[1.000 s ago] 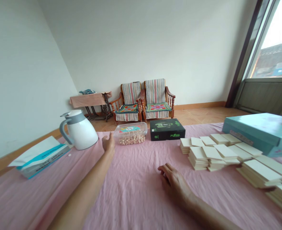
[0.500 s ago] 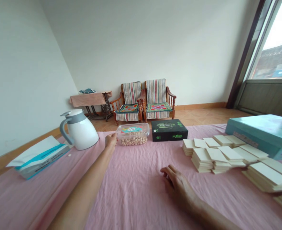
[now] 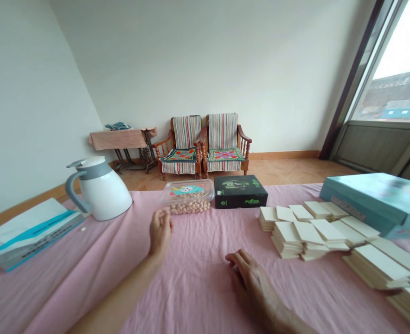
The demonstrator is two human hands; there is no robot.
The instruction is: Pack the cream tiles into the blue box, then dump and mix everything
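My left hand (image 3: 161, 232) is above the pink cloth, its fingers loosely curled in, with nothing seen in them. Just beyond it, and apart from it as far as I can see, stands a clear plastic container (image 3: 187, 197) of small round tan nuts or snacks, with a coloured label on its lid. Lying on the cloth, my right hand (image 3: 248, 273) has its fingers slightly bent and apart, holding nothing. To its right are several stacks of cream-coloured rectangular cards (image 3: 288, 234). A black box (image 3: 240, 191) with green lettering sits beside the container.
At the left stand a white and grey jug (image 3: 104, 192) and a tissue pack (image 3: 34, 234), with a small white bit (image 3: 83, 229) near them. A light blue box (image 3: 379, 199) is at the far right. Beyond the pink tablecloth (image 3: 198, 287) are two wooden armchairs (image 3: 222, 139).
My left hand has come away from the container's left side, back toward me, and its fingers have curled. My right hand stays on the cloth. The view has turned slightly right.
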